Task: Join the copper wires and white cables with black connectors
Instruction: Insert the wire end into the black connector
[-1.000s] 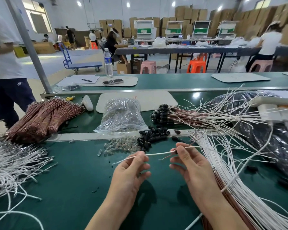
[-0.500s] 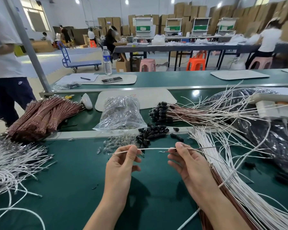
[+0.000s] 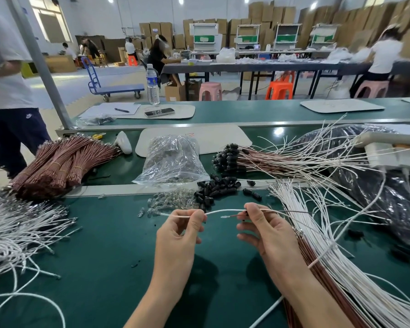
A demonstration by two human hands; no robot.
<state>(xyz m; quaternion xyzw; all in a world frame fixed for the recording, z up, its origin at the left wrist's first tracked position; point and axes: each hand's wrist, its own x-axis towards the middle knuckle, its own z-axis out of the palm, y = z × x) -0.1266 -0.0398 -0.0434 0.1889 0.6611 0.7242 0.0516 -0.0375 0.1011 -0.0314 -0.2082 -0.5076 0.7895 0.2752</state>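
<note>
Through the head camera, my left hand (image 3: 178,237) pinches the white cable (image 3: 223,210) between thumb and fingertips, just in front of the pile of black connectors (image 3: 217,189). My right hand (image 3: 272,235) is clenched on the same cable a little to the right of that pile. It also holds a copper wire (image 3: 233,215), whose metal tip pokes out toward my left hand just under the cable. Something dark sits at my right fingertips; I cannot tell whether it is a connector.

A second ago the cable sloped down toward its left end. Now I have lifted that end, and the cable runs nearly level between my hands, clear of the green belt (image 3: 104,268) and closer to the pile. I judge this means the pair is picked and lined up but not yet joined: no connector is visibly seated on either tip.

Left of the pile lie small clear parts (image 3: 173,201), with a plastic bag (image 3: 173,159) behind them. Far left of the pile are tied copper bundles (image 3: 62,162). Behind the pile lie finished leads with black caps (image 3: 230,157). To its right, loose white cables (image 3: 322,237) fan under my right wrist.
</note>
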